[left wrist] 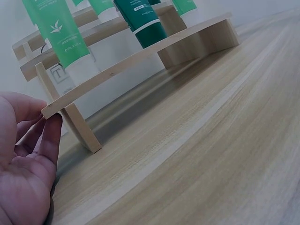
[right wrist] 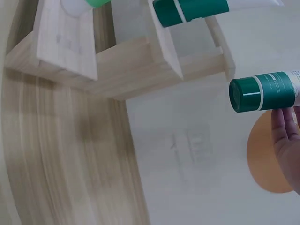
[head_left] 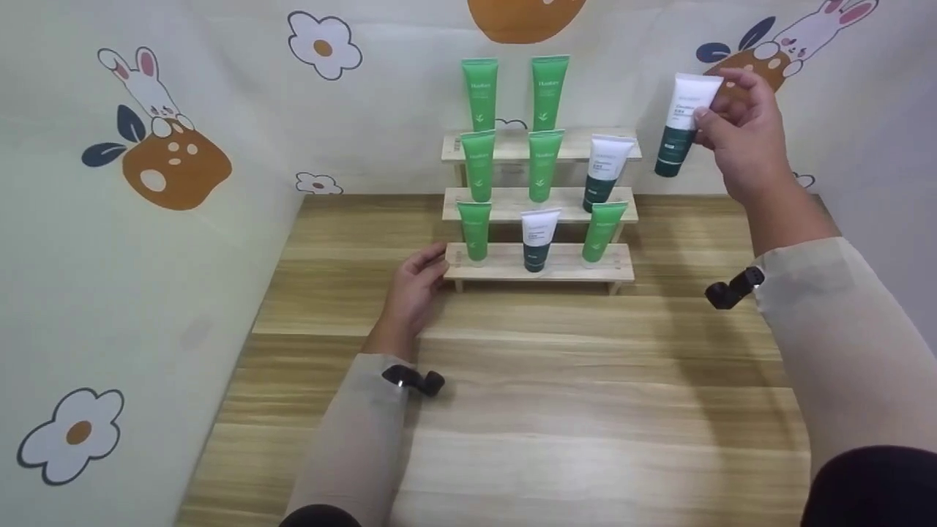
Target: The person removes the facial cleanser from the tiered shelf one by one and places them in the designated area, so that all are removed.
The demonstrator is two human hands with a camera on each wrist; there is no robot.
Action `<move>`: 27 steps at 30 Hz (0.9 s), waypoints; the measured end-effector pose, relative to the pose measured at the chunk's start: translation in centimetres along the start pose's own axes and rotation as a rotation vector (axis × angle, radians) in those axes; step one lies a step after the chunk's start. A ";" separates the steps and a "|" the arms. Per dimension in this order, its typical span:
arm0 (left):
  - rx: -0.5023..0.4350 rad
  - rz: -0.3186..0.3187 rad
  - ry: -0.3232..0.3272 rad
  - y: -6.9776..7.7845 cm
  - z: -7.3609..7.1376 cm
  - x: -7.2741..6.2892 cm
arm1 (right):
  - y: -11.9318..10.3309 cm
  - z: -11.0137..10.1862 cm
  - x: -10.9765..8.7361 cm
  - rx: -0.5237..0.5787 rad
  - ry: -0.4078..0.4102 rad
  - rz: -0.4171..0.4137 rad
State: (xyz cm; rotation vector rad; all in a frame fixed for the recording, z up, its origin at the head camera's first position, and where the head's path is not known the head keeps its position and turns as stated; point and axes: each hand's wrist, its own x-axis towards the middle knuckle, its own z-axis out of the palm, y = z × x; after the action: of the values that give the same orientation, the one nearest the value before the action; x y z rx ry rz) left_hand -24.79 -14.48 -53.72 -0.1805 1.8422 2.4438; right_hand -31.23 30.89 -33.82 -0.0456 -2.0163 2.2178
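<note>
My right hand (head_left: 747, 135) grips a white and dark green squeeze tube (head_left: 686, 121), cap down, in the air to the right of the top shelf. In the right wrist view the green cap end of this tube (right wrist: 262, 91) juts past the fingers (right wrist: 280, 131). At the left end of the three-step wooden display rack (head_left: 538, 272), my left hand (head_left: 413, 289) pinches the lowest shelf. Its thumb and fingers meet the shelf's corner (left wrist: 56, 107) in the left wrist view. Several green tubes (head_left: 479, 167) stand cap down on the steps.
Two more white and dark green tubes stand on the rack, one on the middle step (head_left: 606, 172) at right and one mid-bottom (head_left: 538, 238). A patterned backdrop (head_left: 395, 110) rises behind the rack. The wood-grain tabletop (head_left: 556, 410) spreads out in front.
</note>
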 end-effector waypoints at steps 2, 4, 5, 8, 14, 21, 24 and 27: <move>0.008 -0.001 0.002 0.0 -0.1 0.0 | 0.5 -0.5 0.0 -0.001 0.022 0.040; 0.014 0.000 0.006 0.1 -0.2 0.0 | 1.3 -0.9 0.1 0.012 0.037 0.071; 0.019 -0.001 0.006 0.1 -0.2 0.0 | 1.8 -1.0 0.2 0.020 0.044 0.087; 0.021 -0.005 0.001 0.2 -0.2 0.0 | 3.8 -1.7 0.1 0.039 0.048 0.128; 0.006 -0.005 -0.004 -0.1 -0.2 0.0 | 7.7 -2.9 -0.1 0.030 0.017 0.209; -0.012 -0.006 -0.026 -0.2 -0.1 0.0 | 10.3 -3.9 -0.5 -0.138 -0.069 0.366; -0.005 -0.010 -0.021 -0.2 -0.2 0.0 | 10.9 -3.9 -0.8 -0.229 -0.111 0.414; 0.004 -0.012 -0.017 -0.2 -0.2 0.0 | 11.3 -4.0 -1.0 -0.285 -0.132 0.432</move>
State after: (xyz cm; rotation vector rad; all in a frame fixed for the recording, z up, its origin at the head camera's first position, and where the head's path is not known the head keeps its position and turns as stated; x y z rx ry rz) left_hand -24.77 -14.61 -53.94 -0.1688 1.8335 2.4261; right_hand -30.73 33.70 -45.51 -0.4121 -2.5891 2.1806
